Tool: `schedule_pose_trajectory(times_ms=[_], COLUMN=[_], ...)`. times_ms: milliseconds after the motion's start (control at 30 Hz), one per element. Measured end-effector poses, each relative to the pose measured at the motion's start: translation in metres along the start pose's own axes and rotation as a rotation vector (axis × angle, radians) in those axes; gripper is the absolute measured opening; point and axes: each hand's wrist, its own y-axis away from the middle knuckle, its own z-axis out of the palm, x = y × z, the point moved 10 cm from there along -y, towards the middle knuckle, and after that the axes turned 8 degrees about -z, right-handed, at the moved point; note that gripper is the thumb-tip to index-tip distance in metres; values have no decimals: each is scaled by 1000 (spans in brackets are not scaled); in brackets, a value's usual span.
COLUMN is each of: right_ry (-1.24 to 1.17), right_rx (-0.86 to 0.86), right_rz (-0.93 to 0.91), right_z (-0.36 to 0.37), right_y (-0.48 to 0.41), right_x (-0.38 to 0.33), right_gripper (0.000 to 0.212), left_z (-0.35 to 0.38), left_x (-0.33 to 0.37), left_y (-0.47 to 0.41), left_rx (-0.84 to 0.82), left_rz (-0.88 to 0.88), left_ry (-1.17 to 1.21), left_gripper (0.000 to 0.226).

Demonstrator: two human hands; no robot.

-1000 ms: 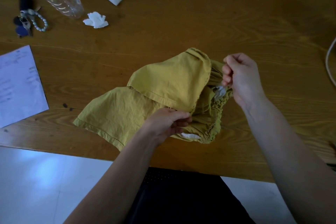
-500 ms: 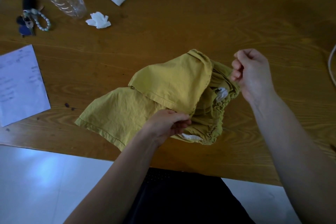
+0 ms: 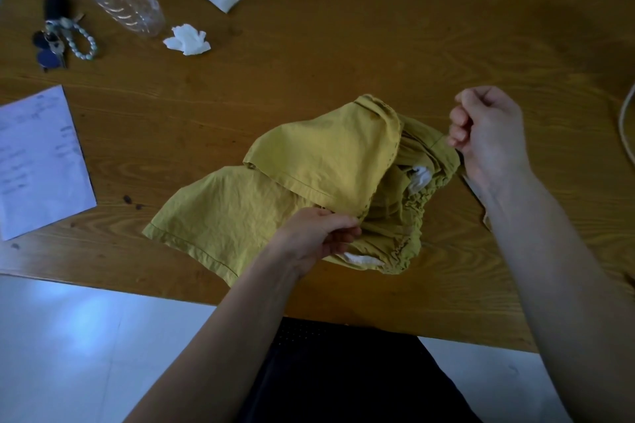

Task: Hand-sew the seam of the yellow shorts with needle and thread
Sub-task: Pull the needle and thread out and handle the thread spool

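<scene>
— Where is the left hand (image 3: 319, 237)?
— Lower centre, with fingers and thumb pinching the near edge of the yellow shorts (image 3: 309, 154).
— And the shorts?
— Crumpled mid-frame on the wooden table (image 3: 343, 45), between both hands.
— The right hand (image 3: 488, 137)?
— Right of centre, curled into a fist just beside the waistband. Whether it pinches anything I cannot tell.
— Beyond?
— A crumpled tissue (image 3: 187, 39), upper left.

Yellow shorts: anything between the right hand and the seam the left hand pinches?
Nothing foreign. The right hand, fingers curled, is beside the yellow shorts; between it and the seam the left hand pinches lies only the shorts' own bunched waistband. Needle and thread are too small to see.
</scene>
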Motion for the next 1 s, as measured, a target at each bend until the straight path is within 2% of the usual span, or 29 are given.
schedule_pose_trajectory(times_ms=[200,300,400,467,567,633,700,800,1000], right_ry=[-28,-68,-60,-29,-11,-21,-3,36,35], right_rx=[6,-45,-176,-291,-412,-448,-476,-508,-471], right_rz=[16,36,56,91,146,185,207,204,211], right_z=[0,12,32,46,61,69,75,82,86], right_y=[7,15,26,36,51,59,66,73,79], right_x=[0,-4,-11,-10,-6,-1,2,6,12], right_gripper=[20,18,17,17,16,13,10,9,12], left_z=[-3,-4,-9,-18,-26,-19,-8,1,7], left_x=[0,-1,7,20,48,65,75,78,72], left_y=[0,3,14,26,50,64,70,68,58], left_rx=[41,87,165,299,435,410,344,298,234], left_rz=[9,22,58,128,325,451,507,496,434], left_ry=[-31,-110,-266,-396,-328,-261,-243,-202,-111], left_gripper=[27,17,16,21,20,10,10,15,7])
